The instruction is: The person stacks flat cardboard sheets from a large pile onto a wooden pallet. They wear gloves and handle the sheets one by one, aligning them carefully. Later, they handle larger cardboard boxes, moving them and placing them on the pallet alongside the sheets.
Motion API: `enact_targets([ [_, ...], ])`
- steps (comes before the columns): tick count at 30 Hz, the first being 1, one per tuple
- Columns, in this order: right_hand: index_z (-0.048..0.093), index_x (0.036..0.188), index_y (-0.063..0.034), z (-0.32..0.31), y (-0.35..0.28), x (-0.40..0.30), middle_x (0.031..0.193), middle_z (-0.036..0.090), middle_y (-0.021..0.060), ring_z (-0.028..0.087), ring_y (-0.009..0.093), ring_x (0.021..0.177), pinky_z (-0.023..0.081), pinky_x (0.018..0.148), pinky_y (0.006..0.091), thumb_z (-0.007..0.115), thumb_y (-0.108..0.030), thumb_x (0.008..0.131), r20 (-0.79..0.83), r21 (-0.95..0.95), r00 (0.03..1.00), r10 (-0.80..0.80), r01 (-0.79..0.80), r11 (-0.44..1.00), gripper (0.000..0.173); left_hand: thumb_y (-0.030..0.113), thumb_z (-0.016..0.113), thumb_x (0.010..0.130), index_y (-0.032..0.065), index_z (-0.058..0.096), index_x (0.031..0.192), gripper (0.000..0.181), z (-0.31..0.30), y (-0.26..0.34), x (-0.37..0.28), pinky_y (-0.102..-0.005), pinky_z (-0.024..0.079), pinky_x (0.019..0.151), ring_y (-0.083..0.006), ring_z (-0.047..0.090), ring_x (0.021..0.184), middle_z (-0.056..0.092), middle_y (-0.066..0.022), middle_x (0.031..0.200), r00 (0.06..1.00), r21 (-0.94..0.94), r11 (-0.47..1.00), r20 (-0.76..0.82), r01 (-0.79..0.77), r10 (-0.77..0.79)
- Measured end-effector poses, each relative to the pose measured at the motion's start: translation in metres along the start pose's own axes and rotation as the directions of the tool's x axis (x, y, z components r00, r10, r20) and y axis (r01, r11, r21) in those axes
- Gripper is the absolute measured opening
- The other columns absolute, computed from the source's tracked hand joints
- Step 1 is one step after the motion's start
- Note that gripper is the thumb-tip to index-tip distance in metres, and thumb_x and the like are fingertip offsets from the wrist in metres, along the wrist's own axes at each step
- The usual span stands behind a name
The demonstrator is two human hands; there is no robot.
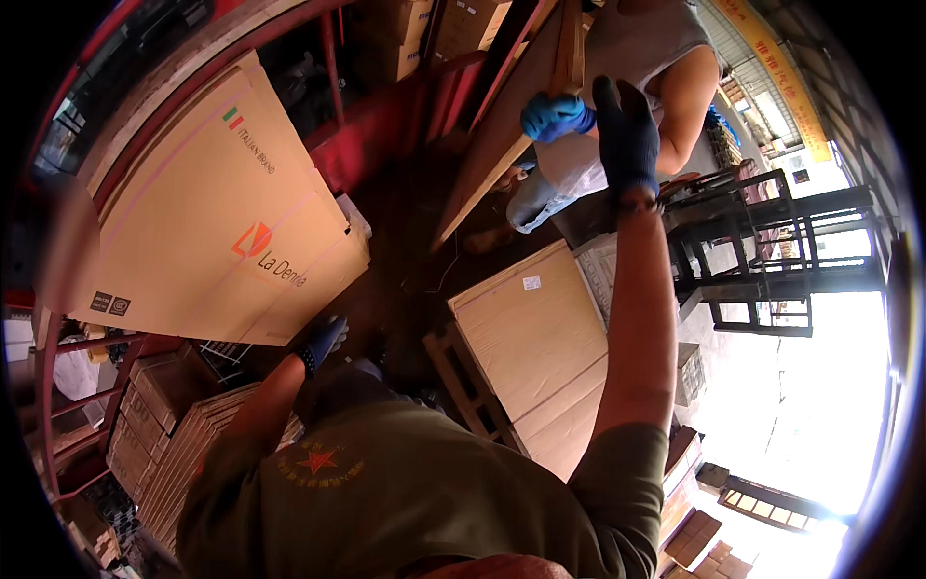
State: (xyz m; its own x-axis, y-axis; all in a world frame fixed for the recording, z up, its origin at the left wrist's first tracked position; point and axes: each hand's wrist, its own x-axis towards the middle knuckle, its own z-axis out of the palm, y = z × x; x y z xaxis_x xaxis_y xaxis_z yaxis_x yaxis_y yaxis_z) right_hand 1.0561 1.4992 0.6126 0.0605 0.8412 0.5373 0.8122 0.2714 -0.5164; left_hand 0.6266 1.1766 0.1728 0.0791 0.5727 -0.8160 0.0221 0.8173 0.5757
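Note:
My right hand [628,137], in a dark blue knit glove, is raised with its fingers apart and empty. Just left of it in the picture, a co-worker's hand [555,117] in a brighter blue glove grips the edge of a large flat carton [495,163] that stands tilted. My left hand [327,344], also gloved, is low at my side with fingers extended, near the lower corner of a big flat carton [195,210] with printed marks. That carton leans against the red side frame. Whether my left fingertips touch anything is hard to see.
Flat cartons [535,347] lie on a wooden pallet [463,383] before me. Red metal rails [391,130] run along the far side, with boxes [405,40] behind. A black metal forklift mast [767,253] stands at right. More stacked cartons [206,441] are at lower left.

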Motion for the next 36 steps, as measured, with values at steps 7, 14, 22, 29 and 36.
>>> enact_targets([
  [7,0.063,0.138,-0.0015,0.053,0.056,0.114,0.117,0.072,0.0243,0.067,0.038,0.116,0.054,0.096,0.0456,0.074,-0.065,0.084,0.341,-0.211,0.905,0.254,-0.189,0.959,0.084,0.052,0.060,0.103,0.0123,0.057,0.138,0.054,-0.030,-0.038,-0.021,-0.0362,0.052,0.094,-0.0169,0.065,0.110,0.068,-0.0046,0.126,0.993,-0.200,0.980,-0.116,-0.015,-0.009],
  [14,0.070,0.127,-0.0051,0.100,0.015,0.038,0.097,0.068,0.0087,0.061,0.020,0.087,0.053,0.079,0.0388,0.076,-0.038,0.094,0.634,0.247,0.649,0.420,-0.685,0.685,0.047,0.055,0.059,0.103,0.0094,0.045,0.153,0.069,-0.044,-0.048,-0.019,-0.0428,0.045,0.110,-0.0263,0.058,0.134,0.058,-0.0149,0.147,0.998,-0.209,0.978,-0.055,-0.004,-0.008],
  [22,0.067,0.114,-0.0005,0.041,-0.067,-0.152,0.083,0.074,0.0165,0.075,0.030,0.078,0.057,0.069,0.0402,0.074,-0.033,0.092,0.438,0.216,0.830,0.345,-0.470,0.856,0.040,0.058,0.061,0.102,0.0104,0.043,0.155,0.073,0.060,0.117,-0.034,-0.0420,0.047,0.112,-0.0286,0.057,0.137,0.057,-0.0165,0.150,0.961,-0.205,0.975,0.243,-0.081,0.131],
  [29,0.059,0.136,-0.0044,-0.024,-0.105,-0.279,0.097,0.076,0.0130,0.075,0.021,0.087,0.059,0.076,0.0350,0.075,-0.020,0.094,0.338,0.187,0.860,0.381,-0.458,0.869,0.048,0.072,0.054,0.098,0.0068,0.049,0.152,0.084,0.176,0.085,-0.094,-0.0418,0.050,0.108,-0.0280,0.062,0.128,0.062,-0.0183,0.143,0.809,-0.188,0.890,0.523,0.416,-0.268],
  [36,0.061,0.127,-0.0030,-0.057,-0.123,-0.283,0.087,0.072,0.0068,0.067,0.011,0.070,0.051,0.059,0.0276,0.078,-0.019,0.093,0.228,0.393,0.885,0.406,-0.465,0.793,0.041,0.073,0.048,0.099,0.0032,0.057,0.146,0.084,0.233,-0.081,-0.077,-0.0443,0.049,0.108,-0.0308,0.064,0.120,0.064,-0.0175,0.141,0.592,-0.481,0.570,0.806,0.666,-0.012],
])
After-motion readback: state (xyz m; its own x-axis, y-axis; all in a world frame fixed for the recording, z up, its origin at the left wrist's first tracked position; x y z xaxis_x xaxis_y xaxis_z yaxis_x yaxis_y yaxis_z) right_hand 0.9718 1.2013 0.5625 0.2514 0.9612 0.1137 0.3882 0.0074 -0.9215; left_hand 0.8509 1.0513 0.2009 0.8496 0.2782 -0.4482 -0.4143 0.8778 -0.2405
